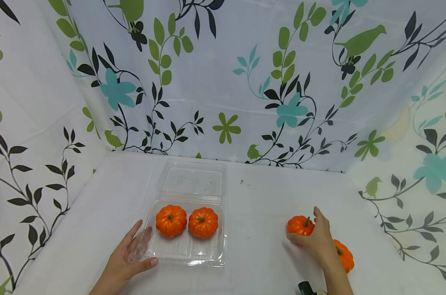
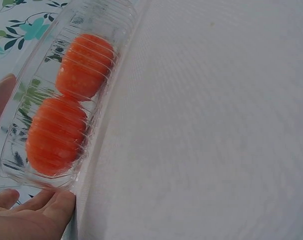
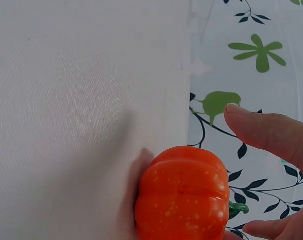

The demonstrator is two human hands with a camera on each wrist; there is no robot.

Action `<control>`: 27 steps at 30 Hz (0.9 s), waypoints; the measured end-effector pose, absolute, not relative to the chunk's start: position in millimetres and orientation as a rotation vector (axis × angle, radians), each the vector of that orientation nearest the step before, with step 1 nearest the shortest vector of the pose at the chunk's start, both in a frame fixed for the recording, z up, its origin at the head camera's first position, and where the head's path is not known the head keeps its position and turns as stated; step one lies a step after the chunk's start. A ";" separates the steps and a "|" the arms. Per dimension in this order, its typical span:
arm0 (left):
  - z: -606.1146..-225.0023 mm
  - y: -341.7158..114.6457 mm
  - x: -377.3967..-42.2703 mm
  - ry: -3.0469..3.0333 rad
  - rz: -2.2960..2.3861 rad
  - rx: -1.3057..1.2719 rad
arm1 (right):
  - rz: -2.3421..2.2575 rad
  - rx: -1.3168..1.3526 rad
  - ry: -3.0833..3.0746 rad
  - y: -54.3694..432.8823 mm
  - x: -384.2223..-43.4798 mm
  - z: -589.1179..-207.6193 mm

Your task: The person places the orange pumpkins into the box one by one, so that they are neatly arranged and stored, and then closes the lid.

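Two small orange toy pumpkins, a left one (image 1: 171,221) and a right one (image 1: 202,222), sit side by side in a clear plastic clamshell box (image 1: 187,256), its lid folded back behind. My left hand (image 1: 120,262) is at the box's left side, fingers (image 2: 56,207) fairly straight with the tips right at its wall. To the right, a third pumpkin (image 1: 299,225) with a green stem rests on the white table. Around it my right hand (image 1: 316,241) is spread; in the right wrist view the thumb (image 3: 261,131) stands apart from the pumpkin's skin.
Another orange pumpkin (image 1: 343,257) lies beside my right forearm, partly hidden by it. A dark cap (image 1: 306,288) shows at the bottom edge of the head view. Leaf-patterned cloth (image 1: 223,94) rises behind the white table surface (image 1: 256,229) and on both sides.
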State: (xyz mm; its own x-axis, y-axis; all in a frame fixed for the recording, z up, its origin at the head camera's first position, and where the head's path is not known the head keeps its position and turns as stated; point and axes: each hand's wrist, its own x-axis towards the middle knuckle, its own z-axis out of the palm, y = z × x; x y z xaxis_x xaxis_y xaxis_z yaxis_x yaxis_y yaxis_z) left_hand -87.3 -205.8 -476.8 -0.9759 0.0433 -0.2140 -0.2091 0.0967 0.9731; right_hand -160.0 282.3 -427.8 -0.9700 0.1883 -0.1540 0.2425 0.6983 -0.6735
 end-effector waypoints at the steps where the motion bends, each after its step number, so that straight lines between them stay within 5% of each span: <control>1: -476.5 -205.7 -87.2 2.176 1.987 -0.168 | -1.145 0.352 2.824 281.5 -159.7 -428.0; 27: -475.6 -205.4 -88.5 2.189 1.934 -0.204 | -1.193 0.311 2.738 281.2 -156.5 -440.9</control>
